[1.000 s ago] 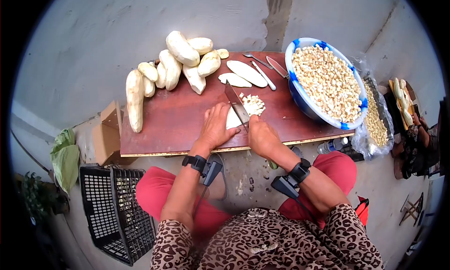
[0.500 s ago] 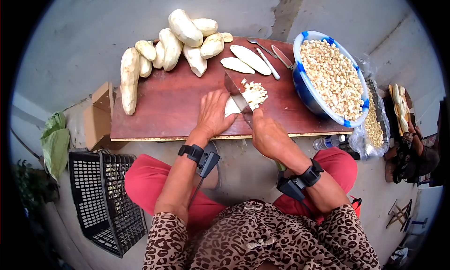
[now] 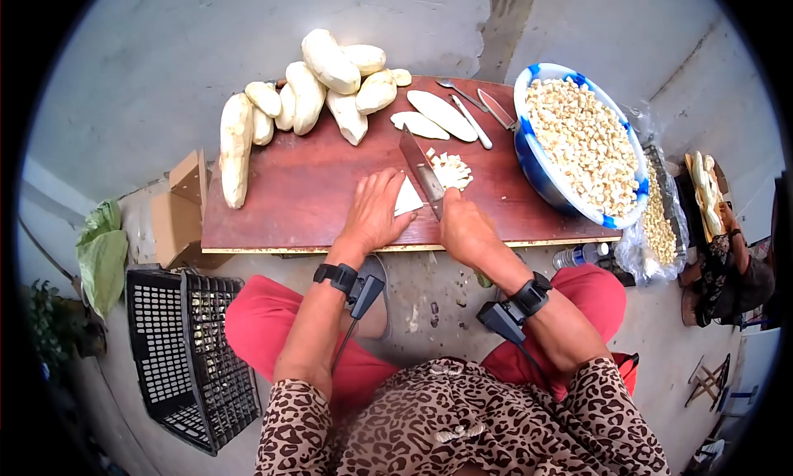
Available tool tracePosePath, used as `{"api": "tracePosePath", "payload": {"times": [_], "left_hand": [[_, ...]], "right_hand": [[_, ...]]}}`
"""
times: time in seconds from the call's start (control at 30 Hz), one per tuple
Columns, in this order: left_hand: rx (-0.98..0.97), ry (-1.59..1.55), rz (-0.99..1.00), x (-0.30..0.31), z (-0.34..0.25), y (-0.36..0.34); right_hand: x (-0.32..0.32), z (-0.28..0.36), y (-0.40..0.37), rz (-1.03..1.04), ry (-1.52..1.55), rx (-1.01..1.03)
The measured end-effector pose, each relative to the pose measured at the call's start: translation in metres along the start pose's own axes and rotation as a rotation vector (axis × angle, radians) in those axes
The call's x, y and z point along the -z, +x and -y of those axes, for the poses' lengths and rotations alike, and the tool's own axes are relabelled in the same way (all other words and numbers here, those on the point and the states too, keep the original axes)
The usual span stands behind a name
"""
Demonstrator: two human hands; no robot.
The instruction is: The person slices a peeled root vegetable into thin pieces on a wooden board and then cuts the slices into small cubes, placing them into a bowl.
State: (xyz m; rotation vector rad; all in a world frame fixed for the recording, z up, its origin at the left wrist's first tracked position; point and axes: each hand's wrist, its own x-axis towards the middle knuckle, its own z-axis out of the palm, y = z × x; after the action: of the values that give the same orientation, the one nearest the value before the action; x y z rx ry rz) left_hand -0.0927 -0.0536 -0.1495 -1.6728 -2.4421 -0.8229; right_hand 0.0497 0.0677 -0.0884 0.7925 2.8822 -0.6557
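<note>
On the red-brown board [image 3: 306, 203], my left hand [image 3: 376, 208] presses down on a white peeled piece [image 3: 408, 198] that sticks out past its fingers. My right hand [image 3: 471, 228] grips the handle of a cleaver [image 3: 423, 172], whose blade stands between the held piece and a small heap of cut cubes [image 3: 451, 171]. Two pale slices [image 3: 442, 115] lie farther back. A blue and white basin [image 3: 529, 137] full of cubes stands at the board's right end.
Peeled roots [image 3: 308, 98] are piled at the back left. A small knife [image 3: 471, 122] and a peeler [image 3: 496, 108] lie beyond the heap. A black crate [image 3: 194, 352] and a cardboard box [image 3: 180, 208] stand left. At far right is another person's arm [image 3: 734, 236].
The cleaver blade has come away from the held piece, leaving a gap. My right hand has shifted slightly left and down. The whole view has shifted a little.
</note>
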Motion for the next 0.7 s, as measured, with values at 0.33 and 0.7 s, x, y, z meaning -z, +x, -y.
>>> {"api": "tracePosePath", "payload": {"times": [0.33,0.7], "left_hand": [[0.035,-0.034,-0.069,-0.005,0.000,-0.003],[0.014,-0.033,-0.023,0.000,0.002,-0.002]], "right_hand": [[0.017,0.012,-0.026,-0.007,-0.008,0.122],[-0.002,0.020,0.001,0.041,0.038,0.089]]}}
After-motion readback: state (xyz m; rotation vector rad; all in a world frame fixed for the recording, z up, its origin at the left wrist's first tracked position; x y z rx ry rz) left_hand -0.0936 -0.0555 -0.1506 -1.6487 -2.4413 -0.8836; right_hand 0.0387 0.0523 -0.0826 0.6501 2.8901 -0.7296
